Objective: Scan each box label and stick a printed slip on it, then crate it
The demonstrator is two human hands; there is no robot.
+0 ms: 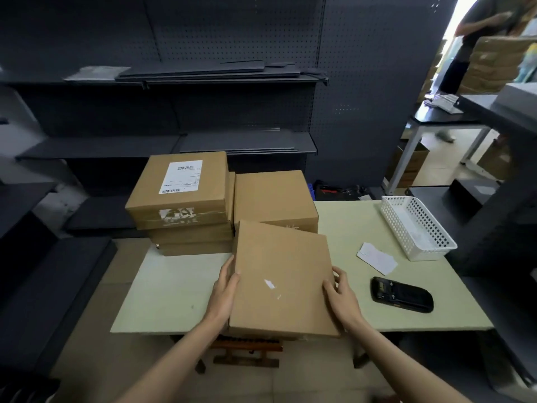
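Pale green table (174,292), dark shelving behind. Left hand (225,289), right hand (341,295) clasp plain box (282,280) by side edges at near edge. No label visible on top; scanner (402,294) would find nothing. Overhang risks tipping.

A white shipping label (181,176) lay on the top box of the left-hand stack (177,191), printed with barcodes and lines of text too small to read. A white paper slip (377,258) on the table (343,228) carried faint, unreadable print. The handheld scanner (402,294) showed no legible markings.
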